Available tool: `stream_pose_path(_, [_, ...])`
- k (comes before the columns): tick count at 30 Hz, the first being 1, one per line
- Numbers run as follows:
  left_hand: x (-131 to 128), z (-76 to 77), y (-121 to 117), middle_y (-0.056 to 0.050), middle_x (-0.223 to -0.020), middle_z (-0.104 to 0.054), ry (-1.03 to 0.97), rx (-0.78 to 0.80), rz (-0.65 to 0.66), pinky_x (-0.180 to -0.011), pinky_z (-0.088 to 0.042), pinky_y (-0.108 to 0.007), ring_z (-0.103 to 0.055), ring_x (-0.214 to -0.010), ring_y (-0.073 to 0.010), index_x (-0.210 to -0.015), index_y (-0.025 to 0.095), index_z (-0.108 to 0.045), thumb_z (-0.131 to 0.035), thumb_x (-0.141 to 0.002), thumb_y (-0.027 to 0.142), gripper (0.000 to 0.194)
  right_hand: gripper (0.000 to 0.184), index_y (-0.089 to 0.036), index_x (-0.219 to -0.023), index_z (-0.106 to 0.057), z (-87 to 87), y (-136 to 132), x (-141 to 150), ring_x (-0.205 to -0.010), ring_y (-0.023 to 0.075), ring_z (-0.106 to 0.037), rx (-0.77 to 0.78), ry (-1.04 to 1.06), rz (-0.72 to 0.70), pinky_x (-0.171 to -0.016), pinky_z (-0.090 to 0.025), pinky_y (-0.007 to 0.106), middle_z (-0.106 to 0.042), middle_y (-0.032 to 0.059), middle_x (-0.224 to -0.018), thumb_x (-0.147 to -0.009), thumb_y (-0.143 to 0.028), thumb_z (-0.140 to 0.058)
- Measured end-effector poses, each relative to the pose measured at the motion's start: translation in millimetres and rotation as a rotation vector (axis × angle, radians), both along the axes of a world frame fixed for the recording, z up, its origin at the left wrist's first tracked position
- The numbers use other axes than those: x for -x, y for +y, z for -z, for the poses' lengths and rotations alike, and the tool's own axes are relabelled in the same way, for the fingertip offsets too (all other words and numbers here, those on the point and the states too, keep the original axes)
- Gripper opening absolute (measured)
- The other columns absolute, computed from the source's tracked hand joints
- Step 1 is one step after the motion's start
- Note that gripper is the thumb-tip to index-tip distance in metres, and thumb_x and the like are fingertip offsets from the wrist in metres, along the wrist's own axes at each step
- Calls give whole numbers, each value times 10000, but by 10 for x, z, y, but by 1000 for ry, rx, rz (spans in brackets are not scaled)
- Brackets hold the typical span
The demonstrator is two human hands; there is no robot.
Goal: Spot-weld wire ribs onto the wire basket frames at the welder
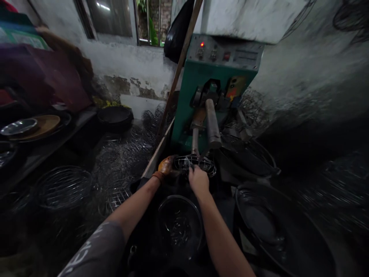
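Patchy, whitewashed walls [138,63] close off the background, their plaster flaking low down. At the left edge of the frame, a shiny round dish [19,126] sits on a brown round tray [47,124]. Lower left, a round wire rack [65,186] lies near a tangled heap of wire pieces [127,144], and a dark basin [114,115] stands behind the heap. A barred window [155,23] shows greenery at upper centre-left.

My left hand [166,165], orange over its back, is at the left rim of the wire basket [210,166]; its fingertips sink into shadow, so I cannot tell whether they are apart or closed. The basket is just right of the frame's middle, a little below centre, by the end of the lower arm [195,140] of a green spot-welding machine [184,96]. Below it, at bottom centre, a round bowl [180,200] holds small, shiny metal pieces [179,229]. My right hand [198,180] has its thumb and fingers drawn together, clamped on the near side of the basket.

Above and slightly right, the machine's thick cylindrical upper arm [212,125] juts toward me, and a red light [202,44] glows on its panel. Lower right, a large dark pan [300,227] spreads out, with blurred wires [343,192] beyond its right side
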State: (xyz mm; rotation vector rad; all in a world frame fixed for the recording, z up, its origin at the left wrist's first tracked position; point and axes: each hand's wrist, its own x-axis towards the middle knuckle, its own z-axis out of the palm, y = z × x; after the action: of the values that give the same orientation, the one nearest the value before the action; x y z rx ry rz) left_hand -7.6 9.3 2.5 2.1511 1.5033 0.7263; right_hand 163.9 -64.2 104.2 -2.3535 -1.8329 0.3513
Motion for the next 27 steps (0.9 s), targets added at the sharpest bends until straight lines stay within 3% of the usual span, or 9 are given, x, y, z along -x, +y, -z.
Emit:
stream_pose_path(3, [-42,-115,-4,-126,-1280,-761,-5,-6,30,-1017,-603,-418,-734,-1173,-316,-1428,175,-658,-864,-752,421,748,339,-114,-1222,-748,14,54,75,-917,255,-783,10,-4,45,-754,-502,289,-813,172,-990,-1116,-268,-465])
stream_pose_path(10, [-200,-346,-38,-177,-1349,-726,114,-202,126,-1105,-547,-492,-693,-1249,-362,-1481,141,-604,-788,-807,495,783,343,-114,-1141,-775,121,82,-296,-921,241,-763,-86,-11,124,-765,-488,274,-806,172,-1016,-1105,-255,-464])
stream_pose_path(17, [-310,-342,4,-161,-1346,-729,211,-210,117,-1065,-562,-479,-701,-1225,-369,-1500,182,-584,-762,-821,551,793,347,-105,-1178,-780,158,143,-383,-976,252,-762,-52,13,134,-800,-497,284,-805,178,-1050,-1099,-257,-478])
stream_pose_path(22, [-306,-300,4,-150,-1351,-732,176,-206,118,-1069,-560,-475,-699,-1231,-353,-1510,201,-566,-750,-828,519,775,354,-127,-1136,-790,187,149,-388,-974,246,-763,-65,18,144,-793,-493,282,-807,163,-1026,-1100,-256,-462])
stream_pose_path(27, [-350,-393,-5,-156,-1351,-729,199,-225,130,-1072,-547,-471,-695,-1234,-358,-1512,192,-571,-736,-830,536,781,330,-107,-1132,-799,255,152,-492,-963,256,-760,-123,31,134,-817,-493,289,-811,177,-1023,-1068,-230,-500])
